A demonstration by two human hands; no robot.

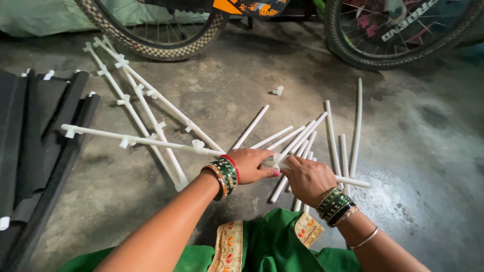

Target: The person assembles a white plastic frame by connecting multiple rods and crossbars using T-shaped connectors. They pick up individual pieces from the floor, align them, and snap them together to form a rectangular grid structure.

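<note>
**Both hands on a white plastic joint, tubes all over the floor**

Right in the middle, low in the frame, there's a small white connector, hard plastic, with a thin white tube running out of it to the right. The left hand has its fingers pinched on the connector from the left side, and the right hand is wrapped around the tube just beside it, knuckles up. So the hands are close together, nearly touching, both clamped on that same piece. The exact shape of the connector is hard to make out since the fingers cover most of it.

Under and behind the hands sits a loose pile of tubes, smooth, round and straight, fanned out on the concrete floor, which looks rough and blotchy. To the left lies an assembled frame of longer tubes joined with little clip fittings. One lone fitting sits apart, further back.

Far left, folded black fabric is cut off by the edge. Two bicycle wheels at the top are cropped too. Both wrists wear stacked green bangles, and green cloth with gold trim fills the bottom.
</note>
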